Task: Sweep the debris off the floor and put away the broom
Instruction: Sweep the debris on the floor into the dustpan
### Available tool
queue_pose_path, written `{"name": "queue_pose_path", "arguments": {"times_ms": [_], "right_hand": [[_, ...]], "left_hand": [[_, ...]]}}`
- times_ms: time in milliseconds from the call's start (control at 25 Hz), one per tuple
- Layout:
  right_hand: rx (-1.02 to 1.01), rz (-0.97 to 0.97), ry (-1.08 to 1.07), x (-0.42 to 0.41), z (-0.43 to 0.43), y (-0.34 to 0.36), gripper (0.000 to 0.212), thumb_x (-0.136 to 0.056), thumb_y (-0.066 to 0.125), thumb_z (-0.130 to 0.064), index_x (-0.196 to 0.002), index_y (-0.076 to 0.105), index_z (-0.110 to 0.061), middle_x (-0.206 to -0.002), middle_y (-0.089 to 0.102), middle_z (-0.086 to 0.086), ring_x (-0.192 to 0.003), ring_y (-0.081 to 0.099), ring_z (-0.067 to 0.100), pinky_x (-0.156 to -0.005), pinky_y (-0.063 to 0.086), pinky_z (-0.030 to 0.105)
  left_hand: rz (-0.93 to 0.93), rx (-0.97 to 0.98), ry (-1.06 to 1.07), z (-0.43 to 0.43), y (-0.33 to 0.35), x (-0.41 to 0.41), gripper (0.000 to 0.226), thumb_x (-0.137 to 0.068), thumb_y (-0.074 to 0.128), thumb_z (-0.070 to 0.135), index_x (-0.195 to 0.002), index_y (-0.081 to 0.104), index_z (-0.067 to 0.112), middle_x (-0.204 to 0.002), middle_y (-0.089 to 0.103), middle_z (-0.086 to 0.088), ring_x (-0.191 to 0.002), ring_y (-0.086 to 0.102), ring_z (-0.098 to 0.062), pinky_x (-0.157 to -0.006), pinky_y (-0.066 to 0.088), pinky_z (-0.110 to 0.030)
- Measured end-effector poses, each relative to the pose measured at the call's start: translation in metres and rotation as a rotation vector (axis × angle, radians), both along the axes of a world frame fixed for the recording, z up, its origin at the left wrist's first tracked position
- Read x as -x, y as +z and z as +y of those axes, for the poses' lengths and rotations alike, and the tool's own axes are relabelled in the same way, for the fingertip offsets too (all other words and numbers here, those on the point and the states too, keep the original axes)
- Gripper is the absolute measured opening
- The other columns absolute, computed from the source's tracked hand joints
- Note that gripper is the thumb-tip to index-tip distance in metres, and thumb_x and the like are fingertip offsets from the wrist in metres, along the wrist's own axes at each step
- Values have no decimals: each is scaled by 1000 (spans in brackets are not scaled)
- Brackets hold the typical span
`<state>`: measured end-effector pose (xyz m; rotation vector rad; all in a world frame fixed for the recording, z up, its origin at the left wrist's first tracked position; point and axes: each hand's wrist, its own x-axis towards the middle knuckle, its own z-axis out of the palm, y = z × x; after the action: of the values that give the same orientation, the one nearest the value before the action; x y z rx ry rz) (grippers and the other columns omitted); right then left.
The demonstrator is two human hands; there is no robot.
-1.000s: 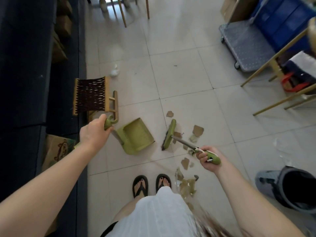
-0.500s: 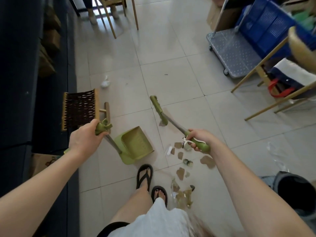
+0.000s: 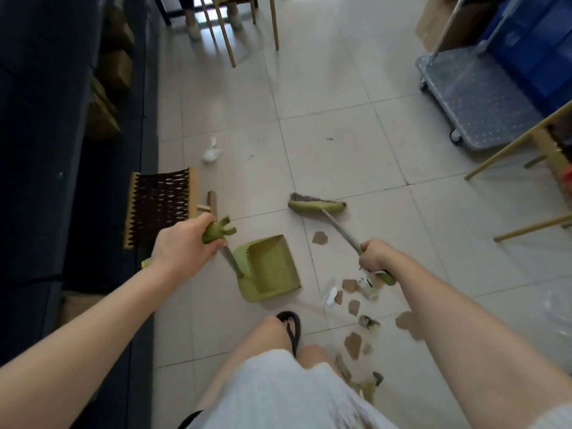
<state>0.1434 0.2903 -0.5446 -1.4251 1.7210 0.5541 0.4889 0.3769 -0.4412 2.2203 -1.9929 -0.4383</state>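
My right hand [image 3: 379, 253] grips the handle of a green broom, whose head [image 3: 317, 206] rests on the tile floor ahead, beyond the debris. My left hand [image 3: 185, 243] holds the upright handle of a green dustpan [image 3: 269, 267], which sits on the floor in front of my feet with its mouth facing away. Brown paper scraps [image 3: 353, 340] and small bits of plastic lie scattered to the right of the dustpan, between the broom head and my right leg. One scrap [image 3: 319, 237] lies just behind the broom head. A crumpled white wrapper [image 3: 212, 153] lies farther off to the left.
A low woven stool [image 3: 161, 205] stands left of the dustpan against a dark sofa [image 3: 46, 150]. Wooden chair legs [image 3: 229, 41] and someone's feet are at the top. A wheeled flat cart [image 3: 473, 97] with a blue crate and slanted wooden legs [image 3: 513, 144] fill the right side.
The broom head swung forward and turned crosswise, from beside the dustpan to beyond the scraps. My right hand moved forward with it. I stepped forward; the dustpan stayed in my left hand.
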Motion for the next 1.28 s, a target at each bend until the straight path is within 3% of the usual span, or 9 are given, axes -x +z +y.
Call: {"name": "queue_pose_path", "arguments": {"times_ms": [120, 360, 520, 600, 680, 760, 1040, 1160, 1280], "right_hand": [[-60, 76, 34, 23, 44, 18, 51, -87, 46, -14, -138, 48, -19, -109, 61, 9, -93, 62, 27, -80, 53, 30], [-230, 177, 48, 75, 133, 86, 59, -90, 37, -11, -147, 34, -27, -115, 60, 8, -88, 60, 23, -78, 53, 29], [-247, 115, -115, 113, 151, 104, 65, -84, 35, -4, -143, 40, -29, -103, 61, 8, -76, 64, 27, -50, 51, 27], [-219, 65, -237, 130, 161, 109, 72, -79, 36, -1, -143, 42, -33, -95, 63, 10, -63, 61, 25, -45, 46, 24], [-185, 11, -305, 141, 174, 115, 68, -80, 37, 1, -140, 47, -29, -76, 57, 7, -46, 50, 19, -37, 40, 21], [-136, 0, -367, 150, 184, 122, 63, -83, 38, 2, -140, 48, -23, -71, 54, 5, -39, 46, 17, -32, 37, 20], [61, 54, -611, 190, 175, 88, 60, -90, 41, -6, -149, 34, -17, -108, 60, 19, -56, 53, 25, -39, 39, 21], [14, 111, -632, 208, 182, 55, 58, -91, 42, -9, -148, 33, -13, -124, 56, 20, -67, 55, 26, -39, 39, 20], [-99, 108, -679, 222, 204, 33, 45, -89, 46, -8, -133, 49, -3, -84, 58, 13, -59, 54, 24, -45, 46, 25]], "left_hand": [[-1, -48, -32, -14, 11, 10, 27, -82, 67, 38, -95, 56, 17, -88, 69, -4, -80, 65, -30, -70, 52, -43], [-28, -46, -179, -33, 48, 30, 28, -84, 64, 38, -98, 55, 15, -90, 68, -6, -80, 65, -32, -67, 52, -42], [-53, -39, -208, -50, 55, 52, 27, -85, 64, 38, -94, 53, 15, -89, 67, -10, -81, 63, -34, -62, 46, -38], [-55, -49, -201, -51, 52, 64, 27, -85, 63, 38, -94, 52, 15, -89, 67, -10, -83, 63, -34, -62, 44, -37], [-70, -44, -198, -53, 48, 75, 27, -86, 63, 38, -95, 53, 14, -91, 68, -12, -86, 63, -34, -61, 42, -36], [-87, -46, -191, -56, 48, 85, 30, -86, 62, 39, -100, 53, 13, -94, 68, -14, -89, 63, -36, -62, 41, -37], [-51, -47, -184, -56, 53, 104, 30, -86, 63, 39, -99, 54, 14, -86, 66, -14, -80, 62, -36, -62, 44, -37], [-48, -50, -201, -50, 52, 108, 31, -86, 64, 39, -101, 55, 13, -84, 66, -14, -78, 62, -36, -62, 46, -39], [-72, -51, -235, -45, 49, 111, 34, -85, 64, 39, -103, 56, 12, -84, 66, -14, -77, 62, -36, -63, 47, -40]]}}
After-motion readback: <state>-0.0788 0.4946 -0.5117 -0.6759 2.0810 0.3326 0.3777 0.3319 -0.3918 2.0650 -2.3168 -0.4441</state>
